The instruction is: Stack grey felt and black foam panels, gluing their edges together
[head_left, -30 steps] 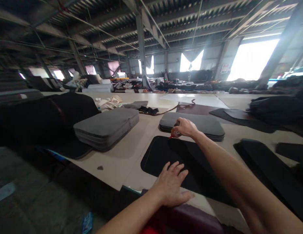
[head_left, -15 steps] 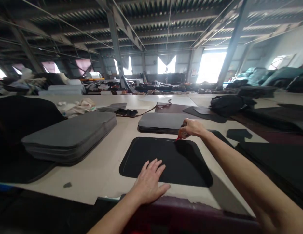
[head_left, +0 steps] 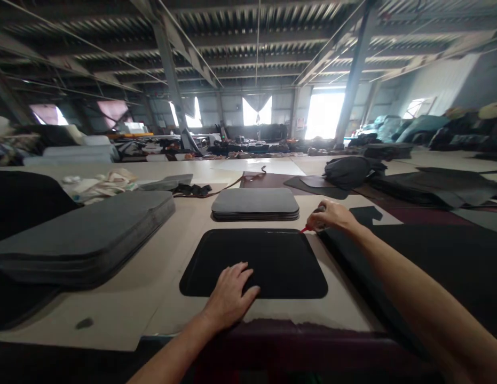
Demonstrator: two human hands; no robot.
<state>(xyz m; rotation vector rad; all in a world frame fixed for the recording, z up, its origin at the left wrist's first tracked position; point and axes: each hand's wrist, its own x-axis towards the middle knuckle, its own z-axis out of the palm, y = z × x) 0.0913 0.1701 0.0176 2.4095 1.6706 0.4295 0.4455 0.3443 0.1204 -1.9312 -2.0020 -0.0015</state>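
Note:
A black rounded-corner panel (head_left: 272, 258) lies flat on the pale table (head_left: 168, 250) in front of me. My left hand (head_left: 230, 296) rests flat on its near edge, fingers spread. My right hand (head_left: 332, 216) is closed around a small red-tipped tool (head_left: 305, 229), whose tip touches the panel's far right corner. Just beyond the panel sits a low stack of grey pads (head_left: 255, 204).
A larger stack of grey pads (head_left: 84, 237) lies at the left. Black sheet material (head_left: 428, 256) covers the table to the right. A dark bag (head_left: 348, 170) and straps (head_left: 192, 188) lie farther back. The table's near edge runs below my left hand.
My right hand with the red-tipped tool has travelled rightward along the panel's far edge to its right corner. My left hand stayed on the near edge. My view has swung right.

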